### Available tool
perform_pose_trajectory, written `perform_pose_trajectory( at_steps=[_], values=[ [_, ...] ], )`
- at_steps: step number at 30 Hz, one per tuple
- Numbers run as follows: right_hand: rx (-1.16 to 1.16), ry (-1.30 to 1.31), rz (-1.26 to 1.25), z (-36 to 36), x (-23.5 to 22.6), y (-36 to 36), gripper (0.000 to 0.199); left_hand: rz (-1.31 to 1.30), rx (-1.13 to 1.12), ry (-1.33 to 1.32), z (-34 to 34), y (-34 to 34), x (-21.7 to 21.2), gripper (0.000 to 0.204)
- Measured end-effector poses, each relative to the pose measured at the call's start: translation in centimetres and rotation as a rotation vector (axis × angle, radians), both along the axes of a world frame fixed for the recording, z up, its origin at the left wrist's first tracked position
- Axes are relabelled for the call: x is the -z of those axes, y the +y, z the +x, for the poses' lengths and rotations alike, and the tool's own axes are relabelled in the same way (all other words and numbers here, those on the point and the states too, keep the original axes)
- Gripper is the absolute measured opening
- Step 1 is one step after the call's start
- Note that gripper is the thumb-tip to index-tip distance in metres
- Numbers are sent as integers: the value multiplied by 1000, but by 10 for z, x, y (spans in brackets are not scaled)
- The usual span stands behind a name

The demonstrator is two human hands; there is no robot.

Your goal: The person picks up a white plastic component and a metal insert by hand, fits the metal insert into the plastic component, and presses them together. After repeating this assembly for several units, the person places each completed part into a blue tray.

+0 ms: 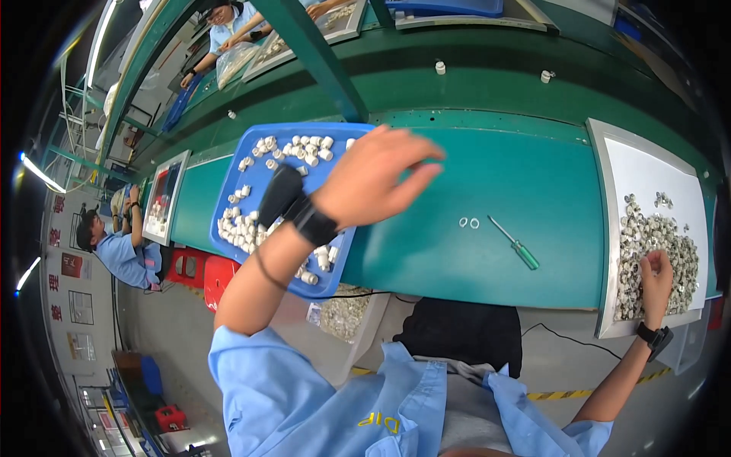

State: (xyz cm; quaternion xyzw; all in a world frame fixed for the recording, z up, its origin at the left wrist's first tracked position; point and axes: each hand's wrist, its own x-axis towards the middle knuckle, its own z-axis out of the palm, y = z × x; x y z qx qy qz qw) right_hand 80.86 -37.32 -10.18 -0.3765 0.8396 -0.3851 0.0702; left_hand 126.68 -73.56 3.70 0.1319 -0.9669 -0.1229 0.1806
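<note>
Left hand [377, 179] fingers loosely spread above blue plastic tray [232, 179]; right hand [656, 280] fingers pressed into small metal rings [655, 247]

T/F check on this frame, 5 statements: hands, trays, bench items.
1. The right hand rests on the pile of small metal parts in the white tray. True.
2. The left hand grips the screwdriver. False: the green-handled screwdriver lies untouched on the green bench, and the left hand is raised above the bench with fingers loosely curled.
3. The blue tray holds small white cylindrical parts. True.
4. Two small white rings lie on the bench just left of the screwdriver. True.
5. The blue tray sits on the person's right. False: it is on the left; the white tray is on the right.
</note>
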Motion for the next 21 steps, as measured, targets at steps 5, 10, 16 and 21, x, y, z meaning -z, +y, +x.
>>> perform_pose_trajectory(
  at_steps=[5,10,16,21],
  values=[
    [29,30,70,19,-13,-15,11,244,-536,169,136,3,37,25],
    [-51,108,104,17,-10,-7,15,58,-722,138,224,-38,88,18],
    [42,199,-21,39,-22,-7,25,-77,-829,87,182,-77,97,25],
    [-45,352,34,42,-26,-1,26,86,-1053,-222,158,-101,98,36]
  ],
)
